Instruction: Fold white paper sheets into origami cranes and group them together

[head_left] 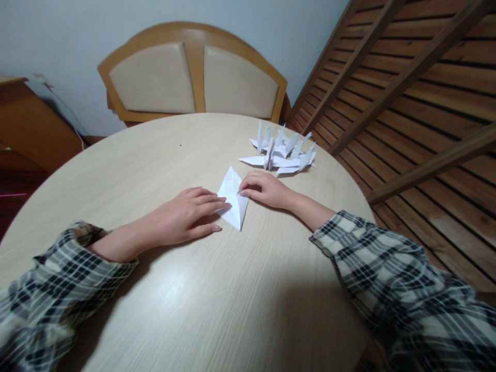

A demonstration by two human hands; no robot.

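Note:
A folded piece of white paper (pixel 233 185), shaped like a diamond with creases, lies on the table between my hands. My left hand (pixel 191 214) rests palm down with its fingers stretched out, and the fingertips press on the paper's left side. Thumb and forefinger of my right hand (pixel 267 188) are pinched together on the paper's right edge. What lies under the fingertips is hidden. Just beyond my right hand stand several folded white paper cranes (pixel 270 157), crowded together with their wings overlapping.
The round pale wooden table (pixel 186 310) fills the middle of the view. Behind it stands a wood-framed chair back (pixel 199 82) with beige panels. A slatted wooden partition (pixel 418 103) slopes along the right. A brown cabinet (pixel 34 124) and a white cable (pixel 67 108) are at the left.

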